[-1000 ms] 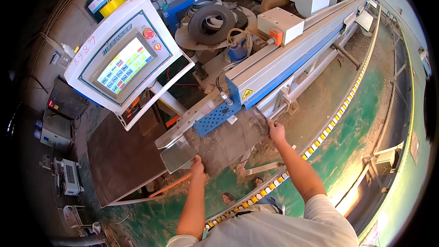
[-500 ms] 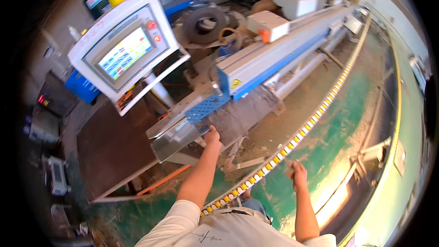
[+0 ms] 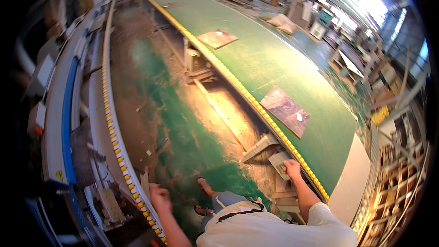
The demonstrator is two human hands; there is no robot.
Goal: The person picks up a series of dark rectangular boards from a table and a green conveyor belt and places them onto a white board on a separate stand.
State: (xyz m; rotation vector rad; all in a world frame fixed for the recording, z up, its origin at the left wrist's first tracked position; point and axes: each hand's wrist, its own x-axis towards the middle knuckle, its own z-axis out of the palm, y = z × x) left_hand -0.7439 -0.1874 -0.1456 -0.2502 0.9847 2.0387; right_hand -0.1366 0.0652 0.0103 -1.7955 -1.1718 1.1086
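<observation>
My bare left hand [image 3: 160, 196] low, left of my body, blurred; fingers look loosely bent, exact grip unclear. My bare left forearm [image 3: 177, 229] enters from the lower edge, slants up and leftward. My bare right hand [image 3: 291, 169] out on my right, higher in view, fingers curled into a loose fist, knuckles up. My bare right forearm [image 3: 307, 199] leans up and inward to it. Wrist about straight. Hands well apart, left and right of my torso.
</observation>
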